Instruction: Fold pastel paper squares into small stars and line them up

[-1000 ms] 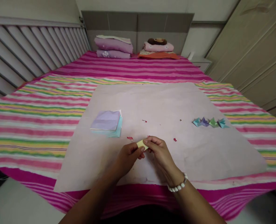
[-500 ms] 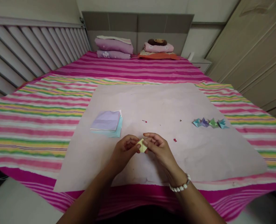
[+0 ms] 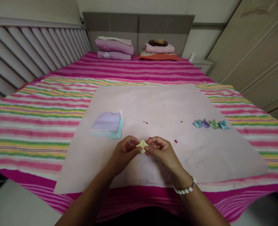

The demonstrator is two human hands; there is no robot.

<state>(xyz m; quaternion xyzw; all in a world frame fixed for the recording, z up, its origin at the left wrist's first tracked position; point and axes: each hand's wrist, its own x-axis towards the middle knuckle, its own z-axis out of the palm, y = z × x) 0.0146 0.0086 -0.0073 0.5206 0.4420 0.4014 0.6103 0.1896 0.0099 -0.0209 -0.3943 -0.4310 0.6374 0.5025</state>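
Observation:
A small folded piece of yellow paper, diamond-shaped with a crease down its middle, is held up between both hands above the pale sheet. My left hand pinches its left corner between thumb and fingers. On the right corner, my right hand grips with thumb and curled fingers, a white beaded bracelet round that wrist. The undersides of the paper and some fingertips are hidden.
Left of the hands lies a stack of purple, white and blue paper squares. Several folded paper figures stand in a row at right. Small red scraps dot the sheet. Folded bedding sits by the headboard.
The yellow paper has turned and now shows a wider diamond face. My right hand has shifted slightly, its index finger curling in from a stretched position. The left hand stays nearly in place.

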